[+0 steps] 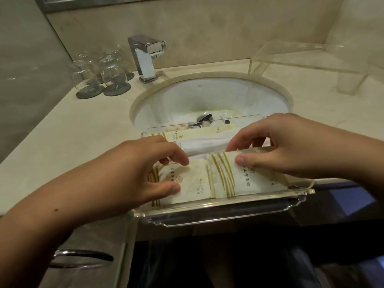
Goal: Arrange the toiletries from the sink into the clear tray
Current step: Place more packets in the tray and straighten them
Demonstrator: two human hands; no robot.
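Note:
A clear tray point(224, 213) sits at the counter's front edge, partly over the white sink point(166, 96). Inside it lie several cream toiletry packets with gold stripes and a folded white cloth point(203, 143). My left hand point(145, 169) pinches the left cream packet point(191, 183) between thumb and fingers. With thumb on top, my right hand point(276, 148) grips the right striped packet point(228, 175). More toiletries point(204, 119), among them a dark razor-like item and small tubes, lie around the sink drain beyond the tray.
A chrome faucet point(146, 57) stands behind the sink. Upturned glasses point(104, 73) on dark coasters sit at the back left. A clear acrylic stand point(311, 59) is at the back right. A chrome handle point(83, 256) shows below the counter.

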